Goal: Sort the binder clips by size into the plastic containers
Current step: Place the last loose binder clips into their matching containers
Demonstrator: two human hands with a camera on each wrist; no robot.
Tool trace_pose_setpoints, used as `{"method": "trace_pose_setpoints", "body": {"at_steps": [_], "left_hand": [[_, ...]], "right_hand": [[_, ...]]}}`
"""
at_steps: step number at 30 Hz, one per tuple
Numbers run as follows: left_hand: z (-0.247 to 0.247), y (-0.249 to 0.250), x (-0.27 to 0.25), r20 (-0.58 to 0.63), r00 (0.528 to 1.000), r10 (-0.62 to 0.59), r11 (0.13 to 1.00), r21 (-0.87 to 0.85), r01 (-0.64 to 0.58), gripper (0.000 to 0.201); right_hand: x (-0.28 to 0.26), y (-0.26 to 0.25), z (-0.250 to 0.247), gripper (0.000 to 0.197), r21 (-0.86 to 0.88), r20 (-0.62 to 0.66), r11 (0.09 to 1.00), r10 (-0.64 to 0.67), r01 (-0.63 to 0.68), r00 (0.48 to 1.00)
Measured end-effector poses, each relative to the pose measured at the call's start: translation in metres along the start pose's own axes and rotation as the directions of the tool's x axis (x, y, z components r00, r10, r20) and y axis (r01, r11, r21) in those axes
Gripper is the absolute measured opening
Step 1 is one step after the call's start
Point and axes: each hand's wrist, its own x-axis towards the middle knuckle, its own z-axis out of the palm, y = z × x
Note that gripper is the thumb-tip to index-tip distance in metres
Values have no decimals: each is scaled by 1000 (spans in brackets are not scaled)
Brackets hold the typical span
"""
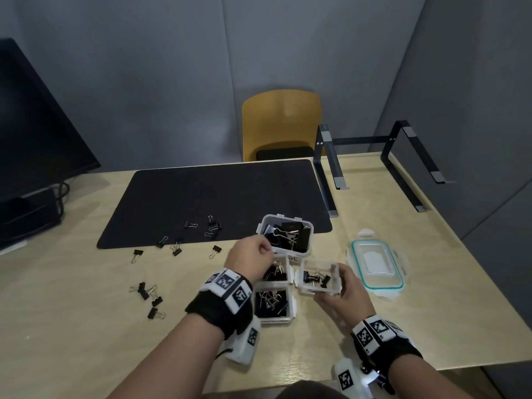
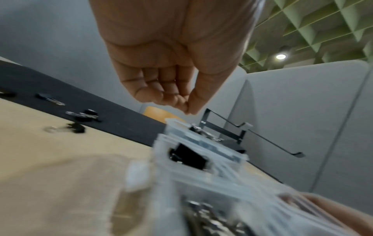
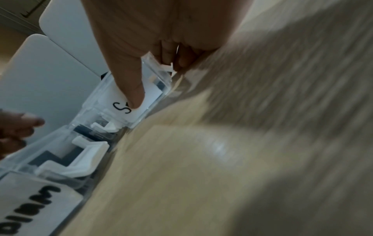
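Note:
Four clear plastic containers stand clustered on the wooden table. The large container (image 1: 288, 218) at the back holds big black clips. My left hand (image 1: 259, 251) (image 2: 187, 108) hovers over a middle container (image 1: 280, 272), its fingers curled against the thumb with nothing visible between them. A front container (image 1: 273, 305) holds more clips. My right hand (image 1: 331, 283) grips the small container (image 1: 318, 279) (image 3: 153, 94), thumb (image 3: 135, 95) on its "S" label and fingers round the far wall. Loose black binder clips (image 1: 214, 226) (image 2: 84, 115) lie left on the mat and table (image 1: 149, 298).
A teal-rimmed lid (image 1: 377, 262) lies right of the containers. The black mat (image 1: 216, 197) covers the table's centre. A monitor (image 1: 34, 125) stands far left, a black laptop stand (image 1: 374, 165) at the back right, and a yellow chair (image 1: 282, 125) behind the table.

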Motion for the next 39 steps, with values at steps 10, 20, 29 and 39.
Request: {"method": "trace_pose_setpoints", "body": {"at_steps": [10,20,29,39], "left_hand": [[-23,-80,39,-145,948,-282,924,224,310,29],[-9,-97,53,-78,942,-328,886,320,335,19],[-7,-104,48,-42,948,-317,882,353,311,16],[-8,-90,28,-111,967,-231,963,118,243,21]], "right_hand": [[1,-1,0,62,-23,-3,1000,5,-5,1000],[1,2,0,65,-38,12,999,33,-32,999],[3,6,2,69,-69,-3,997,43,-43,999],[-2,-3,-1,60,-59,-1,998,5,-5,1000]]}}
